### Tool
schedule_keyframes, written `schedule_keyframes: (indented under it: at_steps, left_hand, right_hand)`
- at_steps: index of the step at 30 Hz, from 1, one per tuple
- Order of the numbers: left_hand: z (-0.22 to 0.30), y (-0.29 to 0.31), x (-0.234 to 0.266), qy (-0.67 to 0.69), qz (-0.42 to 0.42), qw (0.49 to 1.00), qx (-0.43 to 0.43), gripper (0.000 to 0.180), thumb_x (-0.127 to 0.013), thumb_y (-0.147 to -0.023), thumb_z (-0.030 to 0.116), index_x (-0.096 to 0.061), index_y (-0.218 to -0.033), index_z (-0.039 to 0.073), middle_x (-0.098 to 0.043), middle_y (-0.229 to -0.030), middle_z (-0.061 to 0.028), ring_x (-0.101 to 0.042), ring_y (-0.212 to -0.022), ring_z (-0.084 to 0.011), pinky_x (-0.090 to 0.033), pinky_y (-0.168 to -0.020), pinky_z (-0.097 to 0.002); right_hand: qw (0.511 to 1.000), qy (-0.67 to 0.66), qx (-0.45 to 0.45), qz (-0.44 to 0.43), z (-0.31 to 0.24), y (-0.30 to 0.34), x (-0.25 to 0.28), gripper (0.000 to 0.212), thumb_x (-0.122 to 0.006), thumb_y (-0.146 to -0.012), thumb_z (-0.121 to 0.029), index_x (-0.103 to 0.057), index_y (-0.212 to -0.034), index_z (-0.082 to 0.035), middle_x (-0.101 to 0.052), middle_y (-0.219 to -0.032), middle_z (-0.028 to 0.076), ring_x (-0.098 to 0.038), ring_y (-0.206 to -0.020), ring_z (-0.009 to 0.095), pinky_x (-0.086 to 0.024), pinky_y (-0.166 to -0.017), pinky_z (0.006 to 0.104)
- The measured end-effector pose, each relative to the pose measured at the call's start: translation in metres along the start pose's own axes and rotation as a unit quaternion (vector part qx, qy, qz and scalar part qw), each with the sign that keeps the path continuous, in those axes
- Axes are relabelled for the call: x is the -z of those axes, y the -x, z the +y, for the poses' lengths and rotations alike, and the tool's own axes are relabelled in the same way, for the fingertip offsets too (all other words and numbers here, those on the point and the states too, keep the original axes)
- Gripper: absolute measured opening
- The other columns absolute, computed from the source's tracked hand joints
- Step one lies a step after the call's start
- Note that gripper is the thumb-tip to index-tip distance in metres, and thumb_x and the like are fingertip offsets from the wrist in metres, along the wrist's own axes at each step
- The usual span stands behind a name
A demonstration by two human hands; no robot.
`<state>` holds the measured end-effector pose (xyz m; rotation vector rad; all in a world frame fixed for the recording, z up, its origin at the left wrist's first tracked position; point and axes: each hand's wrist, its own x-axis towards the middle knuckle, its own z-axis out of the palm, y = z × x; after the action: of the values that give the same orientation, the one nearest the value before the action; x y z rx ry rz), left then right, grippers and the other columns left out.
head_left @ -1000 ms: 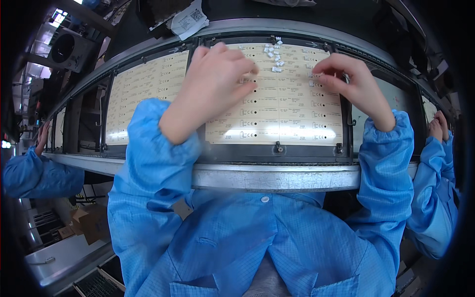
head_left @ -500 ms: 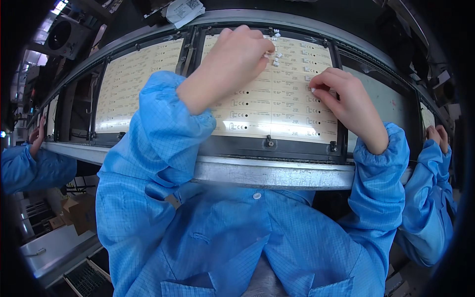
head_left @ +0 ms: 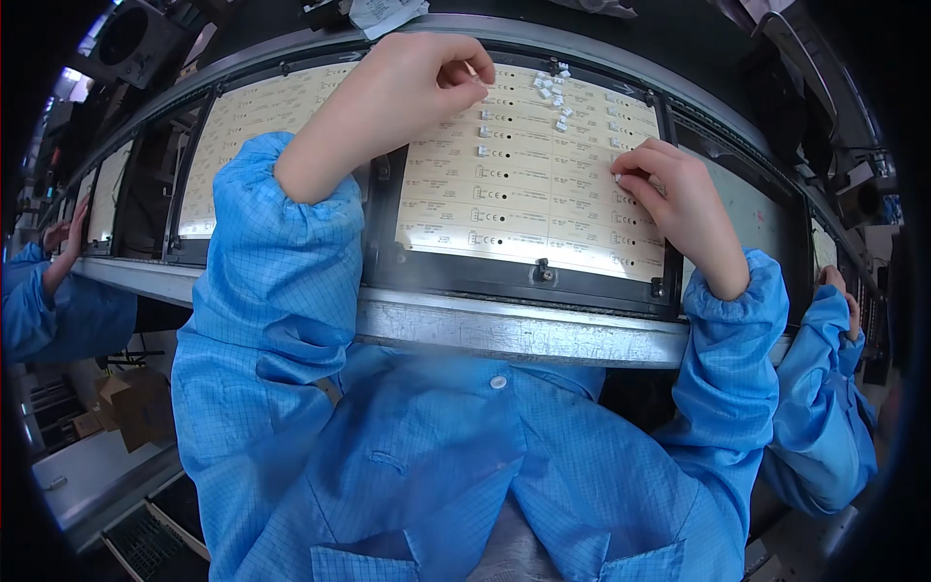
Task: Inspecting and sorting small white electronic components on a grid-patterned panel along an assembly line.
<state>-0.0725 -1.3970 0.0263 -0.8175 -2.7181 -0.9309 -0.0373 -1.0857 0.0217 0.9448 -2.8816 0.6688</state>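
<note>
A cream printed circuit board panel (head_left: pixel 529 209) lies in a black frame in front of me. Over its far left part, my left hand (head_left: pixel 412 92) is closed in a pinch, with a bit of a small white connector showing at the fingertips. My right hand (head_left: pixel 679 199) pinches another small white connector (head_left: pixel 618 177) just over the panel's right column of printed marks. Between the hands, towards the far edge, lies a loose cluster of white connectors (head_left: pixel 545 89). Single connectors sit in a left column (head_left: pixel 483 150) and a right column (head_left: pixel 614 126).
A metal rail (head_left: pixel 504 325) runs along the near side. Another framed panel (head_left: pixel 281 136) stands to the left, and a grey plate (head_left: pixel 742 194) to the right. A crumpled white bag (head_left: pixel 386 12) lies beyond the far rail. Co-workers' hands show at the far left (head_left: pixel 68 242) and right (head_left: pixel 842 296).
My left hand has moved left from the loose connectors to the left column, uncovering the cluster and several seated connectors. My right hand stays at the right column with its connector. The view has shifted slightly.
</note>
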Motion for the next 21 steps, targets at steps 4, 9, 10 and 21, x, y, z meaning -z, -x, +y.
schedule_keyframes:
  at_steps: [4, 9, 10, 21]
  left_hand:
    - [-0.006, 0.007, -0.001, 0.036, 0.007, 0.999, -0.022, 0.015, -0.062, -0.093, 0.012, -0.069, -0.103, 0.004, -0.066, -0.079, -0.0053, -0.063, -0.075, -0.0114, -0.051, -0.069, -0.0264]
    - [-0.011, 0.017, -0.009, -0.083, 0.057, 0.988, -0.117, 0.012, -0.065, -0.089, 0.011, -0.071, -0.097, 0.004, -0.065, -0.079, -0.0066, -0.064, -0.073, -0.0184, -0.051, -0.067, -0.0303]
    - [-0.011, 0.021, -0.011, -0.075, 0.060, 0.986, -0.133, 0.011, -0.066, -0.086, 0.010, -0.071, -0.095, 0.004, -0.064, -0.080, -0.0065, -0.063, -0.072, -0.0206, -0.050, -0.064, -0.0316]
    - [0.021, 0.040, -0.025, -0.097, -0.003, 0.990, -0.099, 0.008, -0.065, -0.085, 0.011, -0.071, -0.090, 0.012, -0.068, -0.085, -0.0006, -0.062, -0.093, -0.0208, -0.037, -0.088, -0.0377]
  right_hand:
    - [0.999, -0.020, -0.039, 0.009, -0.007, 0.000, -0.002, 0.012, -0.067, -0.086, -0.002, -0.064, -0.098, 0.001, -0.065, -0.091, 0.013, -0.064, -0.082, 0.024, -0.051, -0.074, 0.0331]
    - [1.000, -0.002, -0.010, 0.007, -0.012, -0.012, 0.007, 0.014, -0.067, -0.086, -0.002, -0.060, -0.098, 0.001, -0.061, -0.087, 0.011, -0.061, -0.079, 0.021, -0.050, -0.073, 0.0323]
    - [0.999, -0.021, 0.008, 0.023, -0.016, -0.020, 0.005, 0.014, -0.067, -0.087, -0.003, -0.060, -0.098, 0.001, -0.060, -0.087, 0.011, -0.061, -0.079, 0.022, -0.050, -0.073, 0.0323]
    - [0.996, 0.005, 0.004, 0.090, 0.006, -0.060, -0.028, 0.016, -0.067, -0.089, -0.007, -0.064, -0.102, 0.002, -0.061, -0.089, 0.012, -0.062, -0.078, 0.022, -0.052, -0.072, 0.0323]
